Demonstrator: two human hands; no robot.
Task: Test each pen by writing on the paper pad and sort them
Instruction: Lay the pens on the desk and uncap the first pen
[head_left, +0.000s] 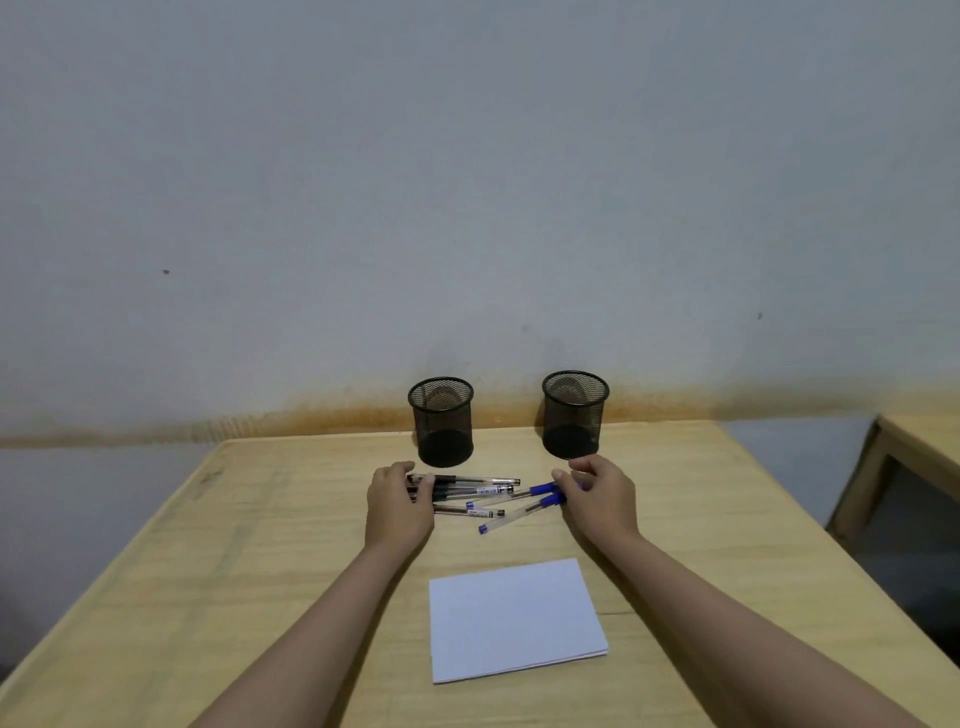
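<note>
Several pens lie in a loose pile on the wooden table (260, 545), in front of two mesh cups. The black pens (478, 486) point left to right, and the blue-capped pens (524, 512) lie slanted beside them. My left hand (397, 506) covers the left ends of the black pens, with its thumb and fingers curled round them. My right hand (602, 499) sits at the pile's right end, its curled fingers and thumb closing on the cap end of a blue pen (543, 488). A blank white paper pad (514, 618) lies nearer to me, between my forearms.
Two empty black mesh pen cups stand near the wall, one on the left (442, 421) and one on the right (574, 414). A second wooden table (914, 441) stands off to the right across a gap.
</note>
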